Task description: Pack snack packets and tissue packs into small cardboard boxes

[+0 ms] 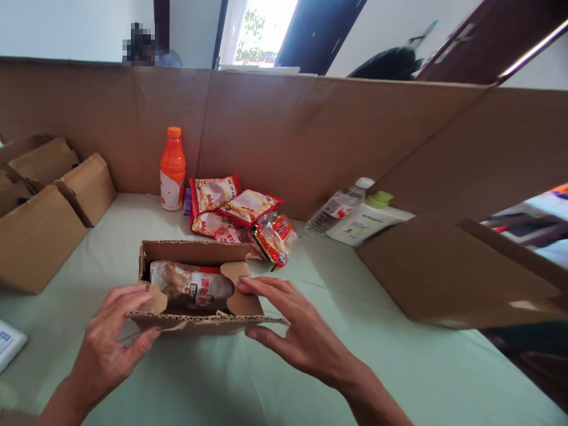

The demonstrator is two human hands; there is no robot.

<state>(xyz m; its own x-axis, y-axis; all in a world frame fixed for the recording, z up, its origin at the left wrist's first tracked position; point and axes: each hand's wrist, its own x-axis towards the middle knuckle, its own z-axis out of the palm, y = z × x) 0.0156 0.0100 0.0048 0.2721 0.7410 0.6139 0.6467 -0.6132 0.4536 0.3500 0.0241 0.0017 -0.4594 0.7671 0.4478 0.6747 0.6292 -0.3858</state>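
Observation:
An open cardboard box (199,324) stands on the green cloth, with a red and clear snack package (195,285) lying inside. At the box's left end is my left hand (110,337), its fingers on the small side flap and its thumb against the near wall; the hand grips the box there. My right hand (295,325) is at the right end, fingertips on the right flap (243,296) and thumb apart below the long front flap. Nothing is held between its spread fingers.
Behind the box lie several red snack packages (251,206) beside an orange bottle (173,171). A clear bottle (335,210) and white bottle (368,223) lean near a large carton (444,272) at right. More boxes (39,236) stand left, and a cardboard wall (310,130) runs behind.

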